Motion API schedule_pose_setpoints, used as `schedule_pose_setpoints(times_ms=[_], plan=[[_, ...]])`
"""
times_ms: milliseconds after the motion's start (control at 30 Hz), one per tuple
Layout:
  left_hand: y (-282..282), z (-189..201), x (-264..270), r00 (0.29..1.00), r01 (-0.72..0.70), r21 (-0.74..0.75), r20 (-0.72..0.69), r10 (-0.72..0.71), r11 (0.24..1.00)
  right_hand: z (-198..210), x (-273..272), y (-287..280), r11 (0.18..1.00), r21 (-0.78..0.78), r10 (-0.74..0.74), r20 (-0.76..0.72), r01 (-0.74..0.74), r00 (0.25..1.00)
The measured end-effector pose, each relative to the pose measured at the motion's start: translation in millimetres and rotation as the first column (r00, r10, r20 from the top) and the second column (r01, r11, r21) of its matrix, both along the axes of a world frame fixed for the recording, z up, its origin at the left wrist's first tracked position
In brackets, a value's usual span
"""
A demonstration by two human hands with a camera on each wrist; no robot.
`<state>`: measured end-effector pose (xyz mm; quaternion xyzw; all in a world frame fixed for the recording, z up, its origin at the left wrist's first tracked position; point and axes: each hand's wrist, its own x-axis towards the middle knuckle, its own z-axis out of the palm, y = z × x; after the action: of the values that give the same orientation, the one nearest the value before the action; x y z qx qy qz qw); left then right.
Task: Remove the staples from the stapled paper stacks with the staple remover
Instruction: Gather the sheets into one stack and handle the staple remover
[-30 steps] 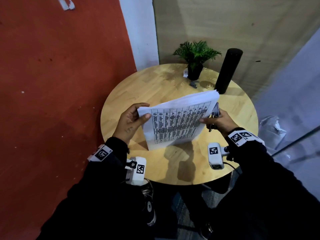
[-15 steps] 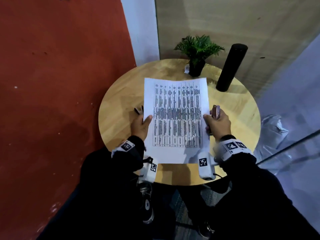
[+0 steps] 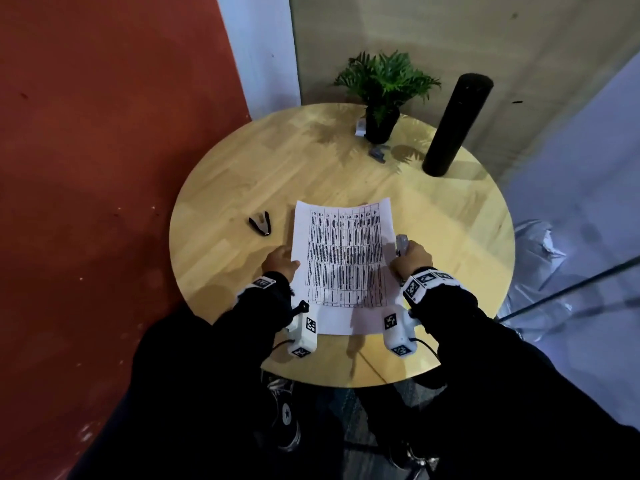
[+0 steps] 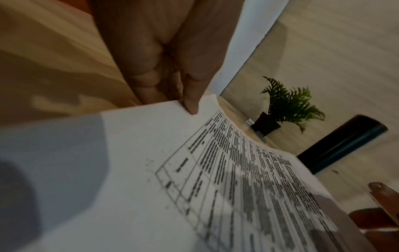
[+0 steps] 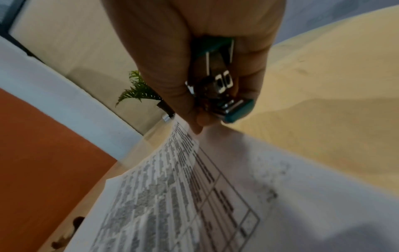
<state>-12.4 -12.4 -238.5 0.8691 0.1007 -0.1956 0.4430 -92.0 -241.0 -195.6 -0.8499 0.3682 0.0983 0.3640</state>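
Round wooden worktop point(image 3: 242, 174) against red wall. Paper stack point(image 3: 343, 261) lay flat, pinched at edges: left hand point(image 3: 278, 263) on left margin, right hand point(image 3: 410, 259) on right, also clenching staple remover point(image 5: 218, 81). Risk: sheets sliding or tearing if pried one-handed.

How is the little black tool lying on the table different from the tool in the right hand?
The black tool lies on the table, left of the paper stack, with no hand on it; the teal tool is gripped in the right hand at the stack's right edge. The black tool is dark all over; the teal tool has shiny metal parts. Both are small hand tools close to the paper.
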Motion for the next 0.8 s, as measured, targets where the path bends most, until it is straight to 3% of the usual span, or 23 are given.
schedule_pose_setpoints(times_ms=[100, 167, 200, 267, 333, 467, 633, 800], plan=[[5, -7, -4, 0.998, -0.007, 0.099, 0.06, 0.001, 0.995, -7, -6, -4, 0.999, -0.011, 0.03, -0.057, -0.03, 0.998], [7, -8, -12, 0.98, 0.079, 0.175, 0.167, -0.109, 0.981, -11, -17, -1, 1.0, -0.025, -0.006, -0.004, 0.006, 1.0], [6, -9, -19, 0.953, 0.192, 0.251, 0.182, -0.241, 0.949, -13, -25, 4, 0.999, -0.008, -0.051, 0.038, 0.051, 0.998], [0, -10, -33, 0.855, 0.432, 0.409, 0.098, -0.509, 0.804, -18, -39, 19, 0.991, 0.054, -0.123, 0.089, 0.119, 0.988], [-7, -11, -43, 0.783, 0.55, 0.491, -0.02, -0.622, 0.676, -23, -45, 40, 0.989, 0.118, -0.1, 0.082, 0.09, 0.992], [-14, -16, -41, 0.749, 0.588, 0.536, -0.077, -0.658, 0.606, -27, -32, 70, 0.989, 0.089, 0.117, -0.006, -0.116, 0.993], [-16, -20, -39, 0.752, 0.578, 0.54, -0.061, -0.657, 0.612, -9, 19, 77, 0.987, 0.011, 0.157, 0.029, -0.158, 0.987], [-15, -22, -38, 0.735, 0.585, 0.564, -0.067, -0.674, 0.583, -24, 53, 73, 0.937, -0.159, 0.289, -0.141, -0.31, 0.947]])
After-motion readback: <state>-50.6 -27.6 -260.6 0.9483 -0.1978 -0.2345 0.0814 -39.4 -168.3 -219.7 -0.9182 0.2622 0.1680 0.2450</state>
